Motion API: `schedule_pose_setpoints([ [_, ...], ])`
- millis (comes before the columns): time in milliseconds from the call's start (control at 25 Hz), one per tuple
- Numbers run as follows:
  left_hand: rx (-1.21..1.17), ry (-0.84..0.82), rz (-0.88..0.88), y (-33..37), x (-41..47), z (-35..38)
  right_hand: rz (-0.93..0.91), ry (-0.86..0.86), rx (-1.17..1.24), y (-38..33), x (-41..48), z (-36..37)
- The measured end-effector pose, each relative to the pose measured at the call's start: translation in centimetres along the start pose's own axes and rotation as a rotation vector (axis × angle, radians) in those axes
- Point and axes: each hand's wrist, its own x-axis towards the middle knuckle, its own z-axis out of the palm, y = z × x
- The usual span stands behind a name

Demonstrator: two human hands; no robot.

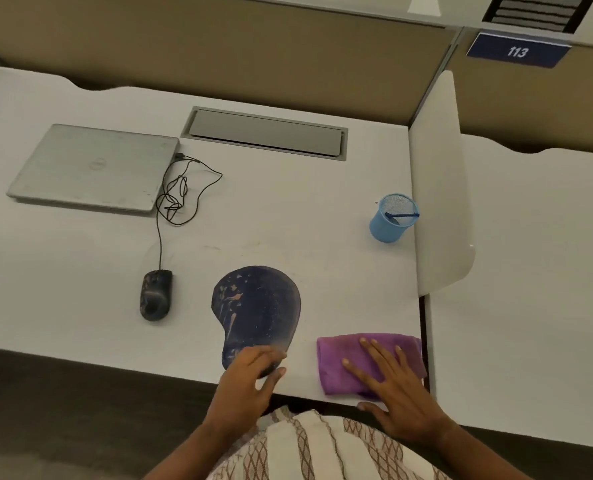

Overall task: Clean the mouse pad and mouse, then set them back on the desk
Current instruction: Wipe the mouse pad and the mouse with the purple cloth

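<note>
Presently the mouse pad (257,306) is gripped at its six-o'clock end by the left hand (246,375) — the cloth (335,372), at three o'clock, is pressed by the flat right hand (392,393).

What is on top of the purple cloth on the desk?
The right hand lies flat on the purple cloth, fingers straight. The part of the cloth under the palm is covered, so anything there cannot be seen.

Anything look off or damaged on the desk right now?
The mouse pad shows pale scuffs or stains across its left side, and the mouse looks smudged. It sits off the pad, to its left, its cable looped in a tangle beside the laptop.
</note>
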Motion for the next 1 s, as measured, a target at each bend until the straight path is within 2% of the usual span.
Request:
schedule_pose_setpoints([
  [120,-0.262,0.321,-0.529,-1.6,-1.8,-2.4,0.014,0.005,-0.011,0.6,0.8,0.0],
  [200,-0.284,0.391,-0.74,-2.9,-2.4,-2.8,0.008,0.04,-0.081,0.9,1.3,0.1],
  [280,-0.152,0.427,-0.747,-4.3,-2.9,-2.5,-0.024,0.046,-0.142,1.2,2.0,0.3],
  [360,-0.013,0.424,-0.699,-4.9,-2.9,-1.9,-0.084,0.045,-0.1,1.6,2.5,-0.3],
  [440,0.021,0.391,-0.733,-5.3,-2.5,-1.3,-0.105,0.071,-0.053,1.8,3.5,-1.4],
  [600,-0.099,0.377,-0.87,-6.0,-2.2,-1.0,-0.055,0.185,0.087,-0.3,6.6,-5.7],
  [680,-0.215,0.382,-0.933,-6.0,-2.1,-1.0,-0.117,0.311,0.159,-2.4,9.0,-6.9],
  [760,-0.382,0.377,-0.967,-5.7,-2.1,-1.1,-0.219,0.361,0.153,-5.1,11.6,-7.5],
  [840,-0.498,0.35,-0.937,-5.8,-2.2,-0.9,-0.338,0.318,0.071,-8.2,13.9,-7.0],
  [1000,-0.582,0.365,-0.872,-6.3,-2.0,-0.5,-0.52,0.073,-0.141,-12.3,16.5,-3.5],
])
